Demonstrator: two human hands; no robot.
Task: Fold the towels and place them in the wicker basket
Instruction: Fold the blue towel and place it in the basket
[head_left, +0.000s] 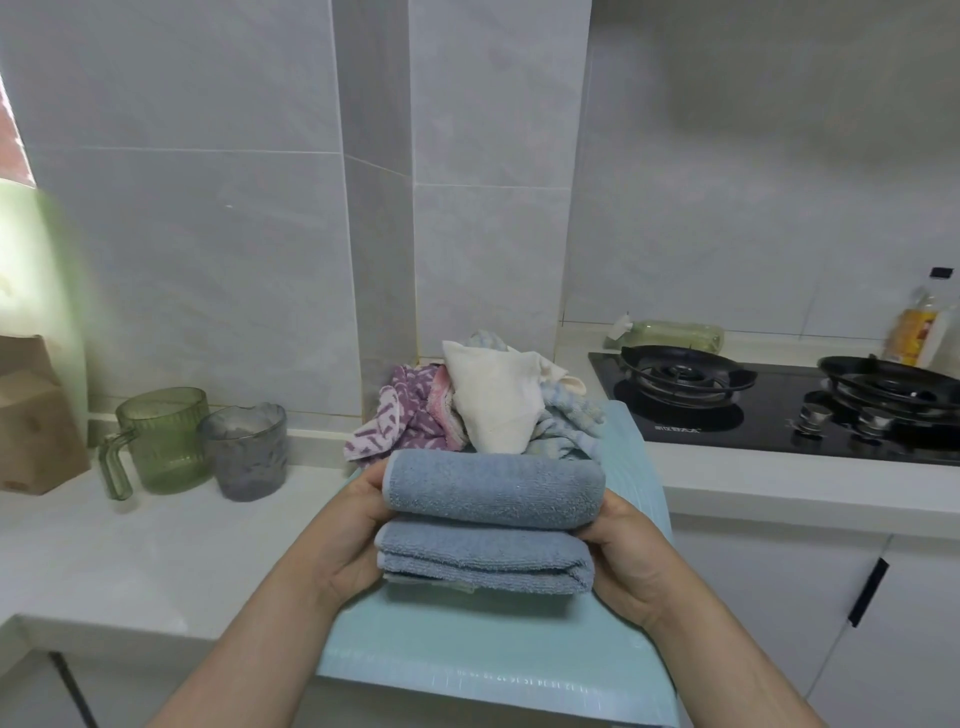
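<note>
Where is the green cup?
In the head view, the green cup stands on the white counter at the left, right beside the grey cup, near the tiled wall.

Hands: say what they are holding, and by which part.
Both hold the folded blue towel: the left hand grips its left end, and the right hand grips its right end.

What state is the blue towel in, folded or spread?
Folded: the blue towel lies in thick stacked layers, held between left hand and right hand.
</note>
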